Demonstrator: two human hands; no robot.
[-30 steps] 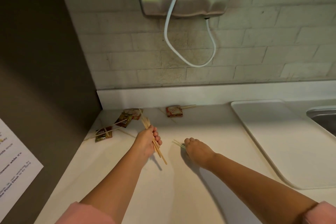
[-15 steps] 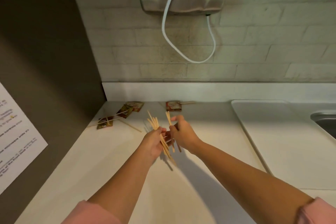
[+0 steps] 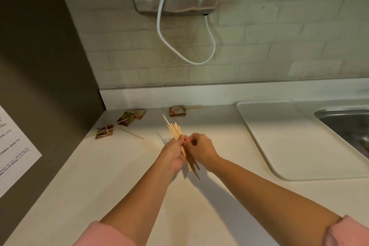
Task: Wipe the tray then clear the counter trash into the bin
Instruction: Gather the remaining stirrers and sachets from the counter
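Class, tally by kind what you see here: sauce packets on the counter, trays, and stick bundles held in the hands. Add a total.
Sauce packets: 4
Tray: 1
Stick bundle: 1
Total: 6

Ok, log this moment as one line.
stage: clearing counter trash | left hand: grips thin wooden stir sticks | right hand: pinches them too | brown sachets: on white counter

Pale wooden sticks point(image 3: 174, 130); white counter point(image 3: 111, 170); pink sleeves point(image 3: 103, 234)
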